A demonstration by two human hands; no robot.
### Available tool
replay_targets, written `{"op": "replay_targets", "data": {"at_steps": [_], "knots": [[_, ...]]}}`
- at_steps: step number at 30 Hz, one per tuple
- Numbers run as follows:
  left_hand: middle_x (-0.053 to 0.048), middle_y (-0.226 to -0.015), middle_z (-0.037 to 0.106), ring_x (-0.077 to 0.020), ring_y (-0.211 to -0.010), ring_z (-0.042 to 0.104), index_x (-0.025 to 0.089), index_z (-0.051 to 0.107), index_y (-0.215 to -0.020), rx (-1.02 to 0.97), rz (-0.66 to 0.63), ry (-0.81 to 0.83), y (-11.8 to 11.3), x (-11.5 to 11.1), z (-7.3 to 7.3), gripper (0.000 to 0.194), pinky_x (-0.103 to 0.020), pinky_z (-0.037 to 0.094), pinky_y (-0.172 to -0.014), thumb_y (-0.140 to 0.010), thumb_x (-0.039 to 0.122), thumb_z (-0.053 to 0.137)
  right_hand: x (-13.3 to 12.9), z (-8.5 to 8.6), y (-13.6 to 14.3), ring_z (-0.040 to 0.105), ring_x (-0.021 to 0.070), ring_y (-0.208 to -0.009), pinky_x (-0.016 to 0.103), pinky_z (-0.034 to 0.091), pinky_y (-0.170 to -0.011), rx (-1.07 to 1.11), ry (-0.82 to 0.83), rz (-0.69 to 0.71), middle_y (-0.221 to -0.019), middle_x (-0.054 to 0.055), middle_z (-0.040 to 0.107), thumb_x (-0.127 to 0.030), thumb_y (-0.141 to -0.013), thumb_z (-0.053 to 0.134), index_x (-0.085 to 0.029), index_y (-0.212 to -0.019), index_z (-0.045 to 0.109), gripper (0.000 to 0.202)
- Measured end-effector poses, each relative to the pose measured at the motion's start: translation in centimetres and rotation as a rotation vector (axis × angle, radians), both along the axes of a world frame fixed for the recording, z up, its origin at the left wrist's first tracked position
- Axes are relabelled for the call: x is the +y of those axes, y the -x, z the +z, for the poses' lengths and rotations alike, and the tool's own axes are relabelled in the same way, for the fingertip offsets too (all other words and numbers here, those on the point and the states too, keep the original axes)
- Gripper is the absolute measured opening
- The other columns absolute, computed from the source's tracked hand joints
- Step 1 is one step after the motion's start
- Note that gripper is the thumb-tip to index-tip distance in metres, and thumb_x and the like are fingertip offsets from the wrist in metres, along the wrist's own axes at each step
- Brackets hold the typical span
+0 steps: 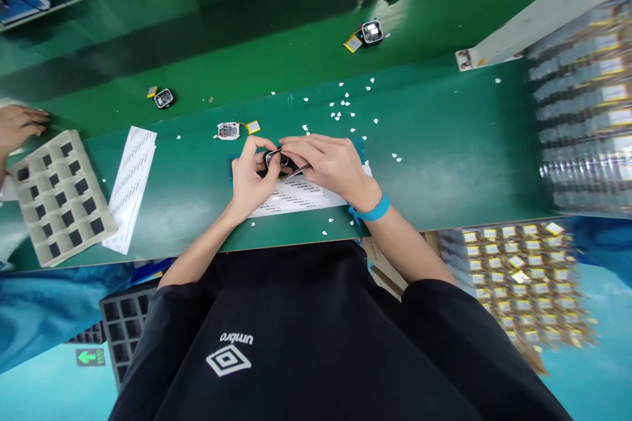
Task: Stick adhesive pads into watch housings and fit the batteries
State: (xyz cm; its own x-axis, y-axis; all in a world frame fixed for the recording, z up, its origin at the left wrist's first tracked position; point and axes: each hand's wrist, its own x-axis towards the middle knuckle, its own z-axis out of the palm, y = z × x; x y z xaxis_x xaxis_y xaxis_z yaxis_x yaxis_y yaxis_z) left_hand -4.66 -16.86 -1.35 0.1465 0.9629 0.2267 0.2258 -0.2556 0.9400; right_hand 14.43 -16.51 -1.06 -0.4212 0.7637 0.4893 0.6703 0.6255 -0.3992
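Note:
My left hand (251, 177) is closed around the edge of a small black watch case (269, 156), its open side facing up. My right hand (328, 161) is closed on a slim metal tool that looks like tweezers (297, 172), and its fingertips meet the case. The fingers hide much of the case and the tool's tip. Below the hands lies a white sheet printed with rows of small text (301, 200). Just beyond my left hand rests a white watch case (228, 131), wired to a yellow-edged battery (253, 127).
Another person's hand (20, 126) is at the far left, above a beige compartment tray (93, 237). A second printed sheet (131, 187) lies beside it. Small white bits (345, 104) are scattered on the green bench (444, 164). Stacked clear trays (587, 112) stand at right.

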Motion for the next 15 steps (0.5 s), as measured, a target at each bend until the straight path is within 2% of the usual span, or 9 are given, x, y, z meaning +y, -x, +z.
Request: {"op": "replay_targets", "data": {"at_steps": [5,9,12,15], "knots": [[0.005,-0.07,0.07,-0.0107,-0.053,0.071,0.024,0.057,-0.102,-0.102,-0.028,0.088,-0.04,0.07,-0.2,0.019,-0.019,0.059,-0.052,-0.097,0.038,0.069,-0.1,0.33,-0.32,0.078,0.015,-0.097,0.027,0.055,-0.066,-0.095,-0.165,0.006,-0.115,0.003,0.083,-0.008,-0.106,0.043,-0.018,-0.111,0.074,0.034],[0.004,-0.066,0.07,-0.0115,-0.048,0.068,0.023,0.059,-0.099,-0.169,-0.069,0.162,-0.39,0.0,-0.57,0.031,-0.023,0.061,-0.052,-0.096,0.051,0.072,-0.26,0.55,-0.6,0.073,0.0131,-0.087,0.03,0.043,-0.056,-0.221,-0.175,0.007,-0.12,-0.001,0.082,-0.008,-0.107,0.04,-0.02,-0.11,0.076,0.038],[0.004,-0.067,0.071,-0.0102,-0.047,0.066,0.023,0.058,-0.096,-0.197,-0.049,0.152,-0.71,-0.11,-0.62,0.041,-0.024,0.062,-0.054,-0.093,0.061,0.073,-0.37,0.41,-0.59,0.071,0.0138,-0.085,0.032,0.043,-0.055,-0.243,-0.154,-0.01,-0.126,-0.001,0.08,-0.008,-0.106,0.04,-0.02,-0.114,0.077,0.04],[0.005,-0.065,0.07,-0.0069,-0.042,0.06,0.022,0.056,-0.091,-0.235,-0.002,0.096,-0.87,-0.16,-0.38,0.041,-0.02,0.058,-0.048,-0.093,0.058,0.074,-0.33,0.07,-0.43,0.075,0.0159,-0.089,0.032,0.049,-0.06,-0.162,-0.096,-0.009,-0.129,0.002,0.079,-0.008,-0.104,0.04,-0.02,-0.123,0.076,0.042]]}}
